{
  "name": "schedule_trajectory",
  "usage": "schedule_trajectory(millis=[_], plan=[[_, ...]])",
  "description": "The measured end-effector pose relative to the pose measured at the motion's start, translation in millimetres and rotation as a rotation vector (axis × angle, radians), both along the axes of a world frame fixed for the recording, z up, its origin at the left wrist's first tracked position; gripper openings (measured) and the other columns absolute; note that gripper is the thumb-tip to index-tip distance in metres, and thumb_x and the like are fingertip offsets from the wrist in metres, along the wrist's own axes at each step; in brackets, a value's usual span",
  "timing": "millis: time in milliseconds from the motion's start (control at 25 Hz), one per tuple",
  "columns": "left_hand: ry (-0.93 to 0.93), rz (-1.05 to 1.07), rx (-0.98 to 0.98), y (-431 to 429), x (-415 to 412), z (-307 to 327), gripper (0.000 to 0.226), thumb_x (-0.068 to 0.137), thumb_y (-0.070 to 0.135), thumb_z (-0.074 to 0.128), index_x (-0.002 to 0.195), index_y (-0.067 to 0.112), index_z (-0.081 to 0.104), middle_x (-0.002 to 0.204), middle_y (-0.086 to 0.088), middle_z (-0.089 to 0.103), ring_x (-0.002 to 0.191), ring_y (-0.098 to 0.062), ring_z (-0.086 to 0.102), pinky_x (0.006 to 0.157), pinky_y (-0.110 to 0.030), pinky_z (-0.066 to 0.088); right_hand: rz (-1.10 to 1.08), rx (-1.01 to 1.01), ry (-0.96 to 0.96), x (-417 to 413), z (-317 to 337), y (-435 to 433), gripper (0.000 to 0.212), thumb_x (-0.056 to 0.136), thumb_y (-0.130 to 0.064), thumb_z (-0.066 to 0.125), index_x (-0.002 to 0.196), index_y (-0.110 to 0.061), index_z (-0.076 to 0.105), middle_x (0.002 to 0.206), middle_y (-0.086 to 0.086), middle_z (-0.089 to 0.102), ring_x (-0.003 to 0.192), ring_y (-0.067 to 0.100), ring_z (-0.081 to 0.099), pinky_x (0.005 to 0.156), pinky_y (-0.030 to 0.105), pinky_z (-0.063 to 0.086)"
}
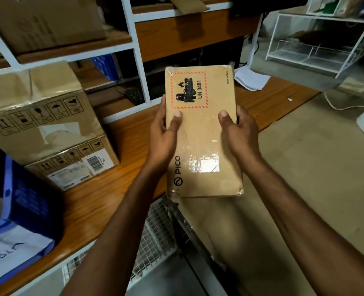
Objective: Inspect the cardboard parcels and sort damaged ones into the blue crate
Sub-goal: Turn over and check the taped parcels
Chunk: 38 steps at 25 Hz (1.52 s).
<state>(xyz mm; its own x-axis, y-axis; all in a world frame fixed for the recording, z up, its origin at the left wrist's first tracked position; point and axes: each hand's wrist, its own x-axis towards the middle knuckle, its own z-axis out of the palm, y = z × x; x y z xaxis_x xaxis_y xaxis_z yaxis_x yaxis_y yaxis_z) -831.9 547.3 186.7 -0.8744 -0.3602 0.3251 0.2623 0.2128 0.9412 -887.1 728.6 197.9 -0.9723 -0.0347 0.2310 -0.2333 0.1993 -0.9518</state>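
The left hand (166, 129) and right hand (237, 130) grip the parcel (200, 137) by its side edges, mid-air at centre; the crate (27, 199) sits near left. Glare on the tape (202, 165) could hide tears, so damage might be missed.

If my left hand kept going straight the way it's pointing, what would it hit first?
Probably the white shelf frame just ahead. Your left hand grips the parcel and points toward it, though depth is unclear.
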Motion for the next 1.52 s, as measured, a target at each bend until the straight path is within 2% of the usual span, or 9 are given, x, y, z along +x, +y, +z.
schedule_trajectory(millis=[200,320,640,760,960,1080,1240,1320,1520], plan=[[0.022,0.069,-0.13,-2.2,-6.9,8.8,0.05,0.112,0.03,0.044,0.161,0.019,0.036,0.144,0.012,0.059,0.128,0.001,0.058,0.109,-0.03,0.05,0.064,-0.029,-0.077,-8.1,2.8,8.4,0.028,0.106,-0.038,0.053,0.124,-0.024,0.068,0.114,-0.012,0.074,0.107,0.007,0.068,0.095,0.035,0.055],[-0.086,-0.002,-0.089,0.3,-6.5,7.7,0.059,0.106,0.033,0.056,0.161,0.026,0.033,0.148,0.006,0.058,0.13,-0.01,0.059,0.107,-0.044,0.053,0.103,-0.017,-0.154,2.2,-7.4,4.8,0.037,0.094,-0.048,0.067,0.128,-0.034,0.061,0.119,-0.014,0.072,0.11,0.01,0.068,0.1,0.045,0.055],[-0.253,-0.16,-0.167,-10.8,2.0,20.8,0.089,0.092,0.028,0.078,0.16,0.034,0.019,0.148,0.005,0.052,0.131,-0.014,0.056,0.098,-0.033,0.056,0.175,0.081,-0.24,6.4,0.0,7.8,0.087,0.072,-0.044,0.089,0.139,-0.03,0.036,0.121,-0.017,0.065,0.111,0.012,0.064,0.094,0.04,0.055],[-0.236,-0.094,-0.165,-10.6,6.8,19.2,0.087,0.089,0.031,0.081,0.158,0.03,0.027,0.146,0.005,0.055,0.13,-0.014,0.057,0.104,-0.044,0.056,0.184,0.154,-0.21,6.4,-1.4,10.2,0.096,0.074,-0.045,0.088,0.148,-0.03,0.029,0.125,-0.017,0.06,0.116,0.015,0.061,0.099,0.041,0.052],[-0.273,-0.225,-0.235,-14.9,15.2,17.6,0.101,0.089,0.034,0.08,0.158,0.041,0.007,0.149,0.011,0.044,0.136,-0.015,0.049,0.105,-0.043,0.054,0.269,0.179,-0.235,5.8,-2.6,20.7,0.115,0.071,-0.036,0.093,0.155,-0.031,0.016,0.129,-0.018,0.055,0.123,0.013,0.055,0.107,0.041,0.048],[-0.294,-0.293,-0.319,-16.6,25.3,16.8,0.115,0.085,0.032,0.085,0.155,0.048,-0.006,0.16,0.012,0.029,0.14,-0.009,0.039,0.098,-0.026,0.054,0.362,0.183,-0.254,13.8,-6.7,24.3,0.118,0.073,-0.029,0.093,0.159,-0.033,0.011,0.138,-0.014,0.052,0.13,0.013,0.051,0.112,0.041,0.045],[-0.255,-0.19,-0.192,-6.2,30.5,9.7,0.097,0.093,0.029,0.077,0.161,0.037,0.008,0.145,0.015,0.045,0.132,-0.012,0.051,0.097,-0.035,0.058,0.157,0.217,-0.176,22.9,-8.9,22.6,0.08,0.082,-0.045,0.083,0.149,-0.032,0.041,0.131,-0.016,0.061,0.119,0.013,0.06,0.103,0.042,0.052],[-0.23,-0.198,-0.223,1.7,32.7,5.7,0.095,0.097,0.032,0.071,0.163,0.036,0.002,0.146,0.015,0.044,0.129,-0.009,0.052,0.095,-0.028,0.055,0.1,0.248,-0.151,29.7,-14.3,23.5,0.057,0.09,-0.052,0.071,0.141,-0.032,0.053,0.129,-0.013,0.066,0.116,0.016,0.063,0.102,0.044,0.053],[-0.217,-0.122,-0.161,4.5,37.9,-9.1,0.075,0.104,0.052,0.053,0.163,0.04,0.008,0.157,0.009,0.044,0.132,-0.008,0.056,0.101,-0.039,0.057,-0.043,0.309,-0.038,39.9,-15.3,16.2,0.034,0.107,-0.039,0.05,0.132,-0.02,0.062,0.124,0.003,0.07,0.113,0.028,0.063,0.086,0.034,0.047]])
